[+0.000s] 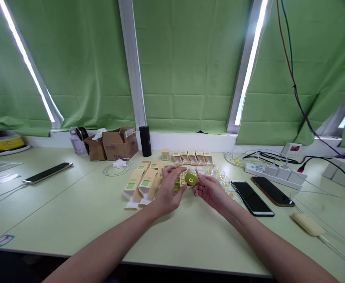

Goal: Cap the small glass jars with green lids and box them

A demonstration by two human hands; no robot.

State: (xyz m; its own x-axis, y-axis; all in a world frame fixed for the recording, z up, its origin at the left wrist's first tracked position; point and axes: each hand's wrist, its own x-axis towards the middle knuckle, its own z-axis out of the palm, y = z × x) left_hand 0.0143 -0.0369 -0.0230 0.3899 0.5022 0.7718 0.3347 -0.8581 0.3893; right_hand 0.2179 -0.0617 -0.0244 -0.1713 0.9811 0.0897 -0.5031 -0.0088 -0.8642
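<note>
My right hand [210, 190] pinches a small green rounded-square piece with a pale square mark in its middle [191, 178]; it looks like a cap, but I cannot be sure. Close by on its left, my left hand [170, 188] is curved with thumb and fingers apart, and nothing shows between them. Behind the hands, partly hidden, lie more green pieces [177, 184] and small cream squares [183, 177]. Several clear round cups with yellowish centres [221, 178] stand beside my right hand. Left of my left hand lie open kraft boxes with green labels [148, 183].
A row of small open boxes [192, 158] stands at the back, with one upright box [165, 154] beside it. Two phones [253, 198] [272, 191], a power strip [275, 175] and cables lie right. Cardboard boxes [120, 144] and a black cylinder [145, 141] stand at the back left.
</note>
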